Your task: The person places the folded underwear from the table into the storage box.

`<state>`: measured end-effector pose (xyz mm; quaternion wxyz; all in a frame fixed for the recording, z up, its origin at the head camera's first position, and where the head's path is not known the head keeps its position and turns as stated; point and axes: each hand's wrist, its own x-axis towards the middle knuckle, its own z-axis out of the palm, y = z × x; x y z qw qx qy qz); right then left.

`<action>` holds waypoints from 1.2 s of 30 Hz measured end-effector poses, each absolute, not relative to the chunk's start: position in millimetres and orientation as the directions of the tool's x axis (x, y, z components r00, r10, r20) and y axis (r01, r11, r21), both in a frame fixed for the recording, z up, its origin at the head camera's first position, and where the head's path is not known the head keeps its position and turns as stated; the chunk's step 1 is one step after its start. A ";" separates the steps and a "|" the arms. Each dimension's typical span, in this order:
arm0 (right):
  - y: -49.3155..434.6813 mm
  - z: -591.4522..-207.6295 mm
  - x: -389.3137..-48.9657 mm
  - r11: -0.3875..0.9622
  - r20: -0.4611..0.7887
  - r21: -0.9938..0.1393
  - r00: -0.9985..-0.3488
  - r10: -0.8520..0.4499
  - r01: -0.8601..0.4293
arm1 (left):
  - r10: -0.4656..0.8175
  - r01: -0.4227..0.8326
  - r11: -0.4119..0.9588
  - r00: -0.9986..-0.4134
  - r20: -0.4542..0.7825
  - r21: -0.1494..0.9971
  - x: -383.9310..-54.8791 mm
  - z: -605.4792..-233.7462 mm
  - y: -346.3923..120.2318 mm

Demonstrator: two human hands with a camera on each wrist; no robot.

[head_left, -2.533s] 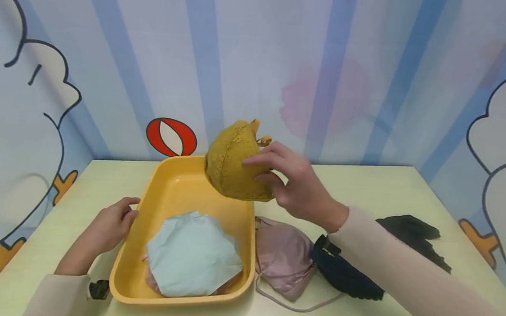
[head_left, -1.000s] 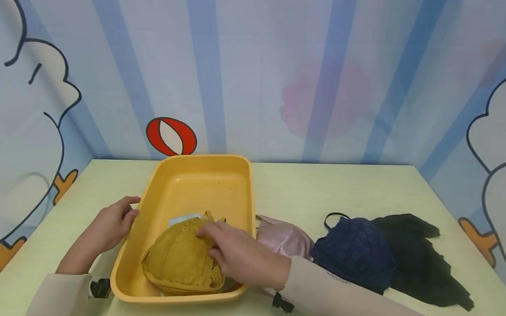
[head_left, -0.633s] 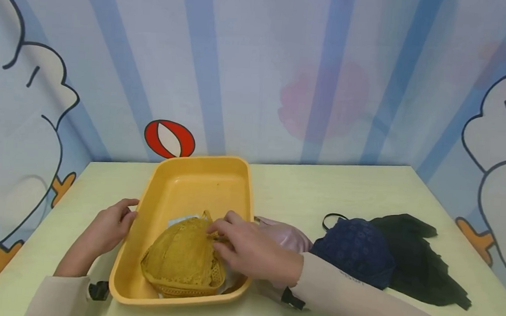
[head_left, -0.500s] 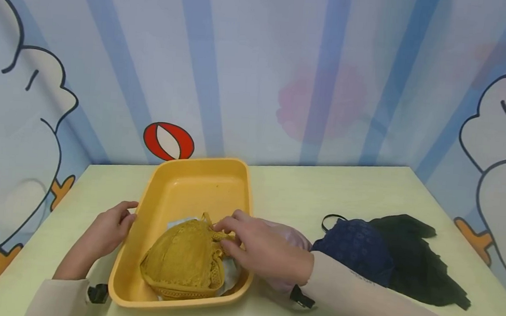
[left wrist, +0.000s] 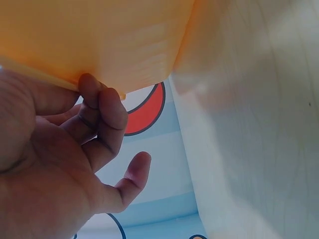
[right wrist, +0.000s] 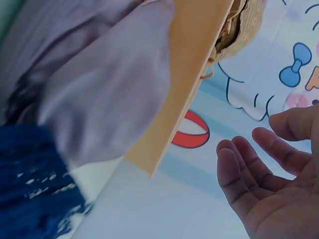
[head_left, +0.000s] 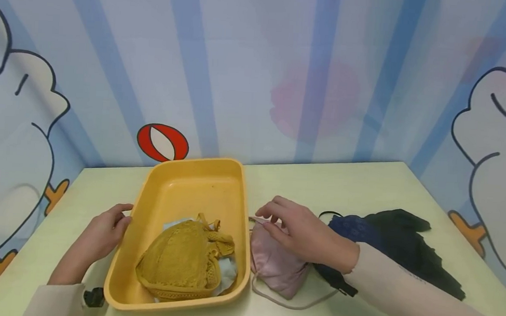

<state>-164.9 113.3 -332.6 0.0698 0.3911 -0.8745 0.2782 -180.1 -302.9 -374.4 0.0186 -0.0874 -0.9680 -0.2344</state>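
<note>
A mustard bra [head_left: 177,259] with lace trim lies folded in the near half of the yellow plastic tray [head_left: 199,188], over a pale blue cloth [head_left: 227,272] that peeks out around it. At the tray's left rim, my left hand [head_left: 100,238] pinches the edge between thumb and fingers, as the left wrist view [left wrist: 65,139] of that hand shows. My right hand [head_left: 305,229] hovers over a pink satin bra [head_left: 274,261] just right of the tray. Its fingers are loosely bent and apart in the right wrist view, with nothing between them.
To the right of the pink bra lie a navy lace bra [head_left: 353,227], partly hidden by the right forearm, and a dark green garment [head_left: 413,245]. A thin pink strap [head_left: 289,306] loops toward the table's front. A patterned wall backs the table [head_left: 321,184].
The mustard bra was carried above the tray and laid inside on the pale blue cloth. My right hand has let go of it and moved right over the pink bra; the left hand stays.
</note>
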 end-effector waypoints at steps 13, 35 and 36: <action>177.1 -326.1 -160.9 0.639 0.393 -0.410 -0.758 -0.520 -0.651 | 0.172 0.187 0.878 -0.982 0.075 0.441 -181.8 -377.0 -304.5; 279.8 -337.6 -162.9 0.824 0.271 -0.422 -0.920 -0.282 -0.377 | 0.176 0.194 0.885 -0.981 0.082 0.423 -181.5 -375.7 -304.3; 287.1 -339.8 -164.3 0.830 0.260 -0.423 -0.926 -0.274 -0.364 | 0.174 0.192 0.886 -0.981 0.081 0.421 -181.0 -375.4 -304.2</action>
